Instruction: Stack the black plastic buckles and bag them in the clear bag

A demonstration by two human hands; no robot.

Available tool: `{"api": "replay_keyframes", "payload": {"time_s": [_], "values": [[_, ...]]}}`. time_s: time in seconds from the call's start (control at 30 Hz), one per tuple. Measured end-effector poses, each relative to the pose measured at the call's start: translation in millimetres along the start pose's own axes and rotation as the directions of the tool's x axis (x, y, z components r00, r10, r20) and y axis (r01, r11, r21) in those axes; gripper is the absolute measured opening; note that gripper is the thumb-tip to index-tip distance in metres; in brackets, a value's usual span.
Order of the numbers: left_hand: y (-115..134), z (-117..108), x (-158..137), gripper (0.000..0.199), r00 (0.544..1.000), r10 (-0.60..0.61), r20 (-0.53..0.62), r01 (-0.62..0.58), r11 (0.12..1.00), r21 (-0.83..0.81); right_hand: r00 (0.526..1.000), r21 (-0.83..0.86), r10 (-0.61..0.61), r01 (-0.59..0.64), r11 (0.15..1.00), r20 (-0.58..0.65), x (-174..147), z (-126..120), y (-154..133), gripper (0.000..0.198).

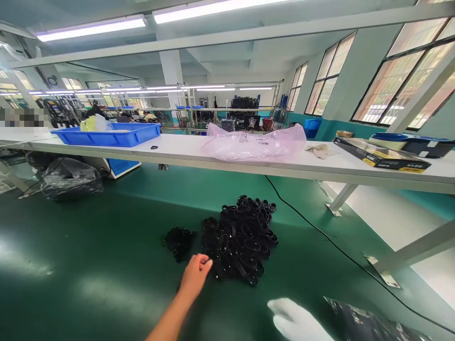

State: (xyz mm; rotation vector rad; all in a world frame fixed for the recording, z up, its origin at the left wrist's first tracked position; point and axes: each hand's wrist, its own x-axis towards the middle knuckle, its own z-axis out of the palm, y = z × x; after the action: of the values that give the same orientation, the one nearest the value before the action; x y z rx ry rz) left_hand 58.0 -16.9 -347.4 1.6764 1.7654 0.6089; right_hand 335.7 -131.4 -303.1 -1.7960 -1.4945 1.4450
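Observation:
A heap of glossy black oval ring-like plastic parts (245, 241) lies on the green work surface in front of me. My bare left hand (197, 272) is at its near left edge, fingers curled together. Whatever they pinch is too small and dark to make out. Just left of the heap sits a smaller cluster of black pieces (178, 242). My right hand (296, 319), in a white glove, is at the bottom, right of the heap and apart from it. Motion blurs its fingers. A clear bag with dark contents (369, 324) lies beside it.
Across the back runs a white shelf (177, 147) carrying a blue tray (106, 137), a pink plastic bag (254, 144) and a black-and-yellow box (382, 154). A black cable (320, 229) crosses on the right. Another bag (71, 177) sits under the shelf at left.

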Motion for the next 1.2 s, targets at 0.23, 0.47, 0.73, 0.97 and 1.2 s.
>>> {"api": "replay_keyframes", "payload": {"time_s": [0.23,0.47,0.73,0.97,1.2], "values": [[-8,-20,145,0.048,0.988,-0.110,-0.104,0.117,0.991,0.067,0.973,-0.264,-0.136,0.084,0.961,-0.185,130,-8,-57,0.038],[0,-3,230,0.056,0.995,-0.078,0.067,0.059,0.968,0.245,0.956,-0.578,-0.080,-0.102,0.810,-0.281,226,-11,-61,0.047],[1,17,256,0.064,0.879,-0.091,0.468,-0.093,0.930,0.356,0.930,-0.536,0.218,-0.351,0.768,-0.296,269,8,-53,0.094],[14,28,221,0.056,0.832,-0.115,0.543,-0.123,0.915,0.383,0.965,-0.651,0.066,-0.221,0.727,-0.254,262,22,-54,0.074],[-2,22,143,0.069,0.907,-0.221,0.360,0.087,0.932,0.353,0.988,-0.712,-0.143,0.144,0.687,0.063,247,22,-51,0.065]]}}
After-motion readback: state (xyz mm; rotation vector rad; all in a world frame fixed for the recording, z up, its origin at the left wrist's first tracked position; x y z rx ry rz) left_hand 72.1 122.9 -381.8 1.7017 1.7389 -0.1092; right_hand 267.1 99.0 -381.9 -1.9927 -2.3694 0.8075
